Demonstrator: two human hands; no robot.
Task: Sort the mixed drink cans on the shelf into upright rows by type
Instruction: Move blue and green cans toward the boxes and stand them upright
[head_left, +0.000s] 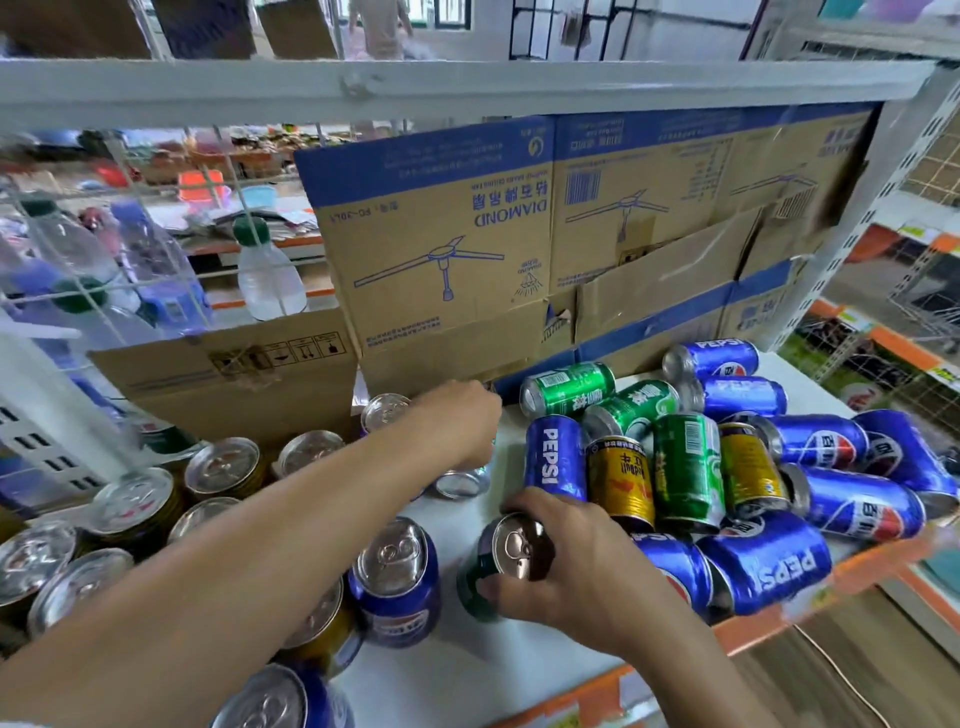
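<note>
A mixed heap of blue Pepsi cans (857, 506), green cans (685, 470) and yellow cans (621, 486) lies on its side on the right of the white shelf (467, 670). Upright cans stand at left: yellow ones (223, 467) in rows, and a blue Pepsi can (397, 582) nearer the front. My right hand (582, 571) grips a green can (498, 566) held upright just above the shelf. My left hand (457, 421) reaches to the back and closes over a can (462, 480) whose silver end shows below my fingers.
A cardboard sheet printed with ceiling fans (519, 244) forms the back wall. A brown box (234, 379) stands at back left, with water bottles (267, 270) behind a wire grid. The shelf's orange front edge (779, 618) runs along the right.
</note>
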